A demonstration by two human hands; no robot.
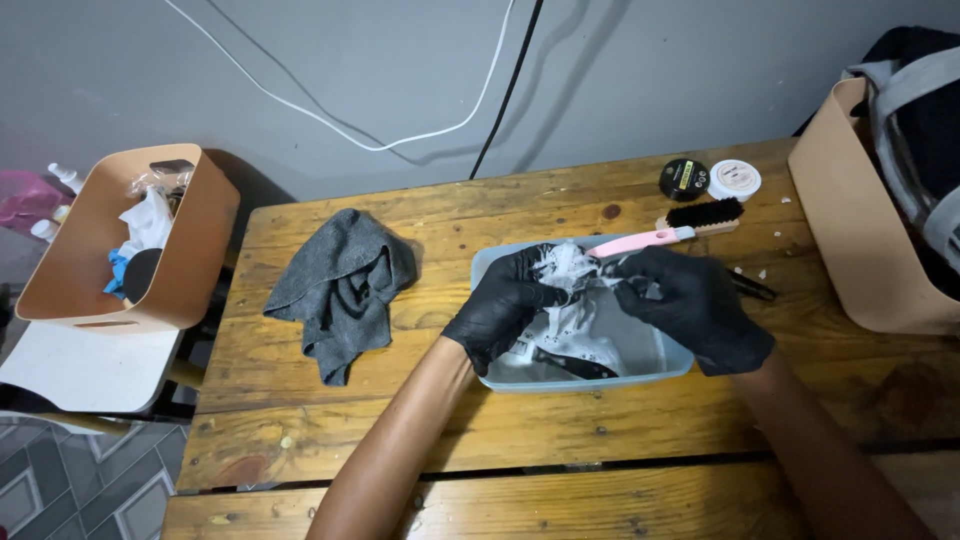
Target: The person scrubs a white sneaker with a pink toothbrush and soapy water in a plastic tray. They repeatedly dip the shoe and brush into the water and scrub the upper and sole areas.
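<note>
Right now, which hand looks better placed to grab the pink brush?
Probably the right hand: the pink brush lies just above its fingers, while the left hand grips the soapy item over the blue tub.

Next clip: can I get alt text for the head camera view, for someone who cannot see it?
Two black-gloved hands, left hand and right hand, hold a foamy white item over a light blue tub on a wooden table. A pink-handled brush lies across the tub's far edge. A grey cloth lies to the left, and tan bins flank the table.

Soft, even light falls from above. The left bin point(120, 240) casts a shadow rightward onto the wall. Focus is sharp, with slight edge bending.
</note>
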